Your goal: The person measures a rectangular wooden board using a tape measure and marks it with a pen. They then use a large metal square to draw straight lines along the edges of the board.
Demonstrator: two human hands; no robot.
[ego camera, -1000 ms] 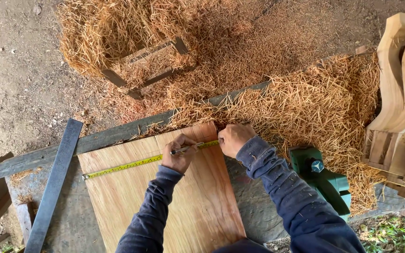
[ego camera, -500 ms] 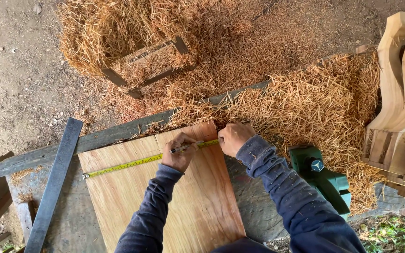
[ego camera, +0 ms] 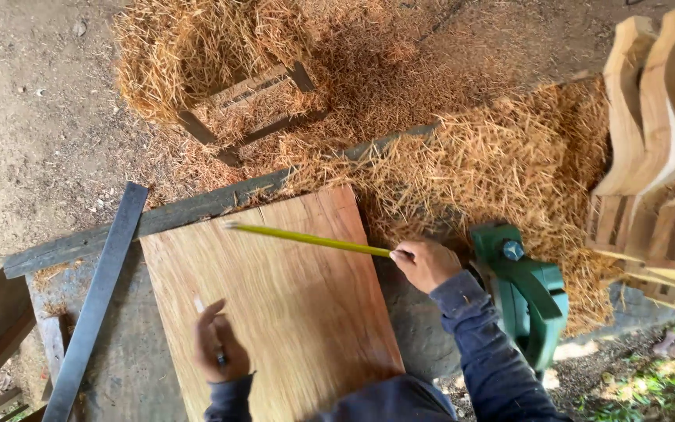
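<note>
Bench (ego camera: 48, 254) strewn with shavings (ego camera: 509, 164) | board (ego camera: 291, 305) flat, measuring underway | right hand (ego camera: 425, 264) pinches tape (ego camera: 306, 238) at right edge | left hand (ego camera: 220, 352) grips pencil (ego camera: 199, 305), no mark visible yet

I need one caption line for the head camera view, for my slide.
Right hand stretches a yellow tape measure across a reddish wooden board; left hand rests on the board holding a pencil.

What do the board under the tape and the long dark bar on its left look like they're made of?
The board looks like bare, unfinished wood: orange-brown with flowing grain lines, perhaps plywood, though its edge is too unclear to tell. The dark bar looks like metal: flat, straight-edged, dull grey, no grain. The tape measure blade is yellow, its material unclear.
</note>
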